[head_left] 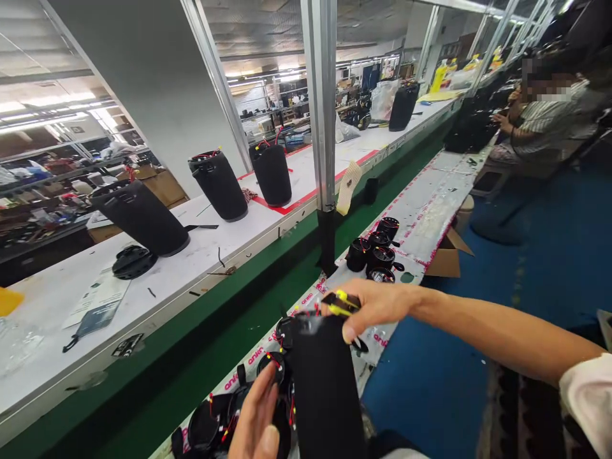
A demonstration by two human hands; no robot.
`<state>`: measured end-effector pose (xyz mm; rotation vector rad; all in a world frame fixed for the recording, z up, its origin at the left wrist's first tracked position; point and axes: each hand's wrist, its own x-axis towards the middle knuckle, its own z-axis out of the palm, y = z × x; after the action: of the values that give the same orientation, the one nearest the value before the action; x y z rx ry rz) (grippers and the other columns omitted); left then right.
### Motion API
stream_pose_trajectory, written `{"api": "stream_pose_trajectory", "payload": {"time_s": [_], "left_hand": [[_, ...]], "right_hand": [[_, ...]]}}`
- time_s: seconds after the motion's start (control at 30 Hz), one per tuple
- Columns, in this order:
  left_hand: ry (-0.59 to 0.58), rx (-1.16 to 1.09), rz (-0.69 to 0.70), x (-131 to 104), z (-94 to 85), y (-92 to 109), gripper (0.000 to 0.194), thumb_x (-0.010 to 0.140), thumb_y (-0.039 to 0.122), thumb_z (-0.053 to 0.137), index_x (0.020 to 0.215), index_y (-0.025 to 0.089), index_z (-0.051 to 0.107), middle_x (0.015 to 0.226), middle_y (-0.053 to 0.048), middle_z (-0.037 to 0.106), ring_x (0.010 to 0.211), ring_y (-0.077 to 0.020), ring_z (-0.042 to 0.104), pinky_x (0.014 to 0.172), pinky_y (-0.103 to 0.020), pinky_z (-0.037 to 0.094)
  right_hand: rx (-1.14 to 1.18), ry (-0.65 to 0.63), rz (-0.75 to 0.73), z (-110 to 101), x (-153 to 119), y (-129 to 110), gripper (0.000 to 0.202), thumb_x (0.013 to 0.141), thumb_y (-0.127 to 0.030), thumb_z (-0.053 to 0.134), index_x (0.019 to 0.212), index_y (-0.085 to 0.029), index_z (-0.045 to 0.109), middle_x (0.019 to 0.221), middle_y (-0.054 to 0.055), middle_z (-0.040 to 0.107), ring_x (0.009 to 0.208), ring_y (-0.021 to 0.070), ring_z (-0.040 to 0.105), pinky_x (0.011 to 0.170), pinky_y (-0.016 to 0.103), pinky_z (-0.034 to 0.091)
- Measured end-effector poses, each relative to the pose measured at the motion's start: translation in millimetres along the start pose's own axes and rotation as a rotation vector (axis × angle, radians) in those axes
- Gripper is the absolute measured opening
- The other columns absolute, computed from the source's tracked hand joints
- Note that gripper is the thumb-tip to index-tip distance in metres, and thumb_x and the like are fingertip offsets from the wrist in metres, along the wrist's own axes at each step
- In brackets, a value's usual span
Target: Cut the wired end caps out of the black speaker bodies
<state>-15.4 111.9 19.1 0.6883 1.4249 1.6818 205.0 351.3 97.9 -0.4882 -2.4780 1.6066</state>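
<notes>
A tall black fabric-covered cylinder (326,389) stands close in front of me. My right hand (370,306) is at its top edge, closed around a small tool with yellow and black parts (342,302). Beside the cylinder's left side is my left hand (258,417), its fingers extended and apart, holding nothing. Behind and left of the cylinder, black round parts with red wires (205,424) lie on the lower bench. The cylinder's lower end runs out of view.
Several similar black cylinders (220,185) stand on the white upper bench (172,306). More round black parts (382,256) sit farther along the lower bench (421,210). A metal post (321,102) rises between. Another person (540,121) sits at the far right.
</notes>
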Motion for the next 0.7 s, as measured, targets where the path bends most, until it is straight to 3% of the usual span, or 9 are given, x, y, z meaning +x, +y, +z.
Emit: {"api": "stream_pose_trajectory", "payload": {"time_s": [0.07, 0.13, 0.23, 0.3, 0.37, 0.43, 0.57, 0.7], "left_hand": [[-0.211, -0.242, -0.165, -1.1, 16.4, 10.9, 0.088, 0.06, 0.076, 0.08, 0.131, 0.025, 0.071, 0.142, -0.014, 0.066, 0.141, -0.046, 0.049, 0.119, -0.061, 0.039], [-0.28, -0.29, -0.289, -9.7, 22.0, 12.9, 0.09, 0.054, 0.075, 0.084, 0.128, 0.023, 0.073, 0.137, -0.015, 0.068, 0.138, -0.0478, 0.052, 0.115, -0.059, 0.044], [-0.206, -0.29, -0.39, -28.7, 13.5, 8.7, 0.089, 0.055, 0.065, 0.088, 0.131, 0.023, 0.07, 0.126, -0.016, 0.073, 0.131, -0.0472, 0.058, 0.111, -0.058, 0.048], [-0.124, -0.304, -0.403, -41.2, 4.9, 7.9, 0.096, 0.056, 0.058, 0.089, 0.142, 0.023, 0.061, 0.125, -0.017, 0.073, 0.127, -0.0459, 0.061, 0.108, -0.056, 0.05], [-0.048, -0.284, -0.391, -52.1, -1.0, 10.4, 0.104, 0.058, 0.056, 0.088, 0.149, 0.023, 0.051, 0.127, -0.017, 0.072, 0.124, -0.0442, 0.063, 0.106, -0.054, 0.052], [0.016, -0.218, -0.377, -61.0, -3.4, 15.0, 0.106, 0.06, 0.057, 0.085, 0.153, 0.025, 0.044, 0.128, -0.016, 0.071, 0.122, -0.0423, 0.065, 0.103, -0.052, 0.053], [0.086, -0.118, -0.392, -74.2, -4.0, 22.6, 0.102, 0.063, 0.059, 0.081, 0.152, 0.029, 0.042, 0.127, -0.012, 0.071, 0.118, -0.038, 0.067, 0.1, -0.049, 0.055], [0.114, -0.062, -0.413, -83.2, -6.5, 24.0, 0.102, 0.061, 0.06, 0.081, 0.15, 0.029, 0.043, 0.128, -0.011, 0.07, 0.117, -0.0365, 0.067, 0.103, -0.047, 0.052]], "right_hand": [[0.242, -0.129, -0.045, 32.7, -3.5, -7.3, 0.064, 0.074, -0.076, 0.076, 0.091, -0.016, 0.06, 0.08, -0.003, 0.053, 0.07, 0.0127, 0.049, 0.061, 0.026, 0.044], [0.403, -0.18, -0.073, 62.2, -3.6, -11.1, 0.06, 0.071, -0.066, 0.084, 0.094, -0.015, 0.062, 0.085, -0.002, 0.055, 0.074, 0.0133, 0.05, 0.065, 0.026, 0.044], [0.336, -0.054, -0.012, 89.1, -9.8, -19.4, 0.05, 0.081, -0.055, 0.081, 0.106, -0.016, 0.064, 0.093, 0.0, 0.059, 0.081, 0.0149, 0.052, 0.069, 0.026, 0.044], [0.179, 0.062, 0.05, 96.3, -19.5, -28.8, 0.041, 0.094, -0.05, 0.069, 0.119, -0.018, 0.062, 0.1, 0.001, 0.062, 0.087, 0.0165, 0.056, 0.075, 0.027, 0.046], [0.007, 0.098, 0.088, 100.0, -30.3, -39.7, 0.035, 0.103, -0.047, 0.056, 0.126, -0.021, 0.06, 0.107, 0.004, 0.066, 0.093, 0.0183, 0.061, 0.082, 0.03, 0.048], [-0.166, 0.072, 0.079, 104.4, -38.9, -49.9, 0.032, 0.107, -0.041, 0.049, 0.128, -0.02, 0.058, 0.111, 0.007, 0.069, 0.095, 0.0204, 0.064, 0.086, 0.034, 0.049], [-0.467, -0.057, -0.013, 117.7, -43.7, -63.0, 0.025, 0.102, -0.022, 0.053, 0.126, -0.017, 0.059, 0.109, 0.009, 0.071, 0.097, 0.0234, 0.068, 0.084, 0.037, 0.05], [-0.682, -0.145, -0.085, 129.8, -38.8, -66.8, 0.024, 0.101, -0.025, 0.06, 0.124, -0.018, 0.058, 0.101, 0.005, 0.072, 0.083, 0.0218, 0.07, 0.064, 0.032, 0.046]]}}
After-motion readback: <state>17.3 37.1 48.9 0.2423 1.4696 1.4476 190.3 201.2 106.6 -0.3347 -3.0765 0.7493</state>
